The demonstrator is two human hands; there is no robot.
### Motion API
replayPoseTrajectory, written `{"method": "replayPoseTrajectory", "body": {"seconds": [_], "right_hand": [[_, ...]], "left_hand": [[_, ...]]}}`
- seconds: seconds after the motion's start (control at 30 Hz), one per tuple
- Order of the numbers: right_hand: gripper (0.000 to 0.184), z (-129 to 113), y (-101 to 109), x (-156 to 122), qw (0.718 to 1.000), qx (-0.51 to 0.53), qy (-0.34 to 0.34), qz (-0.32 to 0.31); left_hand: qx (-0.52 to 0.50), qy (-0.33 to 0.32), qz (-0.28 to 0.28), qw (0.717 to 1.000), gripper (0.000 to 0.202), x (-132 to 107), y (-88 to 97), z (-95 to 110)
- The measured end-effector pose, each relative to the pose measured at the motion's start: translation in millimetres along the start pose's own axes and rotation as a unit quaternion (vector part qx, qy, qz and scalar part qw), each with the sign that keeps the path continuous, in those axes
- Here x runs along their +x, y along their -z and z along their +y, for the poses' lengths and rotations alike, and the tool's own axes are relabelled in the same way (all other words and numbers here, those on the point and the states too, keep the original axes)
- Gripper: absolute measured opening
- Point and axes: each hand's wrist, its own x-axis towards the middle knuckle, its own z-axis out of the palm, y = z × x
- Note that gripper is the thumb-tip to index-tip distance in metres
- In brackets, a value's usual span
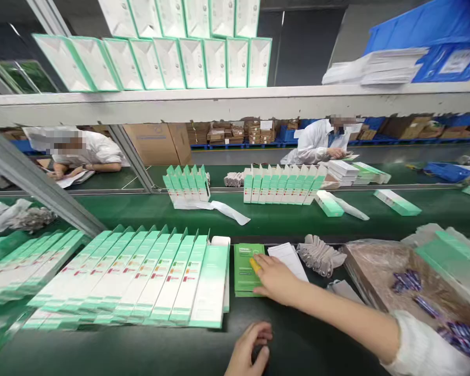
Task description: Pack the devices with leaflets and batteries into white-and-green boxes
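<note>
Nearest, bottom ctr of frame: my L hand [251, 347], fingers curled, thumb and fingertips apart w/ a gap btwn, nothing in it, above the dark counter [172, 352]. A bit farther, just right of ctr: my R hand [278, 279] reaches in from the lower right w/ a white sleeve [423, 339]. Its thumb and forefinger are spread apart over the green booklets [243, 282], touching the top cover, not closed round it; a yellow fingertip cover [254, 265] sits at the front. The booklets lie flat at frame ctr, approx. squared up.

For good handling, I'd judge: light pressure thru the yellow tip, thumb at the near edge, so only the top booklet shifts & the rest stay square. Main risk, imo: two clinging together, or a bent corner. L hand is well placed to steady the near edge.

Left of the booklets, lower left: a leaning row of green-white cartons [141, 277]. Right of them: white leaflets [288, 258], partly behind the R hand, then a greyish bundle [319, 256]. Far right: a plastic-lined box [360, 266] w/ purple packets [407, 281].

Beyond: a green belt [290, 222] w/ more cartons [282, 188], two co-workers [313, 141] upper left & upper right, and a shelf [219, 102] across the top.
</note>
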Motion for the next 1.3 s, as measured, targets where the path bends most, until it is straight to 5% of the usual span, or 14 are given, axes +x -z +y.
{"method": "replayPoseTrajectory", "body": {"seconds": [0.13,0.23,0.4,0.5,0.57,0.67,0.83,0.93,1.1,1.2,1.3], "right_hand": [[0.022,-30,-8,-10,1.000,-0.009,0.025,0.004],[0.022,-52,3,-43,0.998,-0.006,0.059,0.030],[0.022,-103,42,-102,0.980,0.079,0.130,0.130],[0.018,-104,60,-110,0.973,0.186,0.101,0.093],[0.022,-79,62,-109,0.977,0.197,0.023,0.083],[0.029,-27,45,-110,0.988,0.048,-0.086,0.119],[0.025,11,4,-133,0.986,-0.050,-0.077,0.141],[0.022,7,8,-150,0.983,-0.045,-0.060,0.168],[0.017,-26,57,-156,0.956,0.031,-0.072,0.284],[0.014,-67,72,-151,0.957,0.111,-0.023,0.265],[0.019,-103,61,-149,0.964,0.130,0.020,0.232]], "left_hand": [[-0.131,0.045,-0.011,0.990,0.086,-15,6.2,1],[-0.290,0.080,0.013,0.954,0.083,-21,7.6,9],[-0.523,0.146,-0.024,0.840,0.070,-20,-2.0,27],[-0.554,0.210,-0.024,0.805,0.060,-19,-8.3,31],[-0.547,0.242,-0.024,0.801,0.058,-21,-10.2,32],[-0.557,0.234,-0.069,0.794,0.070,-26,-12.5,34],[-0.545,0.206,-0.188,0.791,0.084,-41,-24.7,37],[-0.535,0.215,-0.189,0.795,0.085,-48,-32.3,35],[-0.545,0.251,-0.124,0.790,0.078,-34,-37.9,40],[-0.571,0.217,-0.057,0.790,0.067,-18,-42.3,47],[-0.563,0.195,-0.055,0.801,0.057,-6,-47.3,48]]}}
